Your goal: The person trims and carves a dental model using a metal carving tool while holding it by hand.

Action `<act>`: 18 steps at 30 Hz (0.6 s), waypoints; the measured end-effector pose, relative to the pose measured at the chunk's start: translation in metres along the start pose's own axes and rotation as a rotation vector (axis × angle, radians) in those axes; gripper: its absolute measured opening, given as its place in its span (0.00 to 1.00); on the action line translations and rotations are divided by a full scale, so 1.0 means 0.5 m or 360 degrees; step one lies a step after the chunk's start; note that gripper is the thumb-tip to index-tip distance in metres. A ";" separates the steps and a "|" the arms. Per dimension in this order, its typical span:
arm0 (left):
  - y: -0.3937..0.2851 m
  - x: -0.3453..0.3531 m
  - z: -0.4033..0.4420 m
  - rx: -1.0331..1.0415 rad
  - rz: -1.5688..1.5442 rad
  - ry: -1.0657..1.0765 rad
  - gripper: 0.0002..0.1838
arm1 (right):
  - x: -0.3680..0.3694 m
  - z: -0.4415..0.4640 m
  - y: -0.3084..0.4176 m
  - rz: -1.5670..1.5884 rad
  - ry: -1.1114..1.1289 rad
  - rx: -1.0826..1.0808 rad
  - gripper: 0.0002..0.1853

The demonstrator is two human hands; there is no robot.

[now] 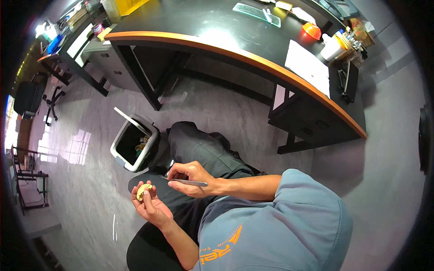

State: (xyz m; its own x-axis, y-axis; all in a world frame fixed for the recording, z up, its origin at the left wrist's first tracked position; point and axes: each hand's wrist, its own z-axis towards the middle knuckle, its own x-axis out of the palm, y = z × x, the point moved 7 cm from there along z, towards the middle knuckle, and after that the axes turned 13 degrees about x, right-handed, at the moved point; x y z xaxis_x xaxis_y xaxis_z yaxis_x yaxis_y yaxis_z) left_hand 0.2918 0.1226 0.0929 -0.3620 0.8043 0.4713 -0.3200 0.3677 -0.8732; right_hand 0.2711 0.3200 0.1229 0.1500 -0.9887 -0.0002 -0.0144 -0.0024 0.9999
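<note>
Head view: the fingers of the left hand (156, 211) are curled with the thumb pressed over a yellow piece (143, 192), gripping it. The fingers of the right hand (192, 179) are bent closed around a slim grey tool (196, 183); one end projects past the hand on the wrist side. The tool's working end is too small to identify. The hands are near each other, with a gap between the right hand and the yellow piece. The yellow piece is above the legs, near the bin.

The person is seated, wearing dark trousers (203, 156) and a blue-grey shirt (280, 226) with orange lettering. The bin (148, 153) stands on the grey floor (90, 194), beyond the left hand and just beside one leg. Its pale rim surrounds an open mouth; waste (142, 144) is visible inside. A white bar (127, 117) slants upward at one side of the rim.

Beyond the legs is a black tabletop (176, 20) with an orange edge. It carries a clear tray (253, 14), a red-orange bowl (312, 30), a white sheet (307, 67) and a white cup (332, 49). A cabinet (106, 63) and a black chair (29, 97) stand farther off.
</note>
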 end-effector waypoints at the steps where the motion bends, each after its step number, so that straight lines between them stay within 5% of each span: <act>1: -0.003 0.004 -0.002 0.0017 0.0003 0.0013 0.18 | 0.000 -0.001 0.002 0.0023 0.0035 0.0106 0.10; 18: -0.017 0.017 -0.007 -0.0020 0.0003 -0.0100 0.16 | 0.022 0.008 0.019 0.0010 0.0031 0.0017 0.09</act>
State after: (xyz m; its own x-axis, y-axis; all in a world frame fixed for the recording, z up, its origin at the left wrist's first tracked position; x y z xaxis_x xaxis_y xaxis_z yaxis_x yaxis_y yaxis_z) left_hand 0.2946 0.1280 0.1042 -0.4168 0.7742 0.4763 -0.3086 0.3723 -0.8753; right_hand 0.2688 0.3083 0.1324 0.1693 -0.9855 0.0064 -0.0257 0.0021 0.9997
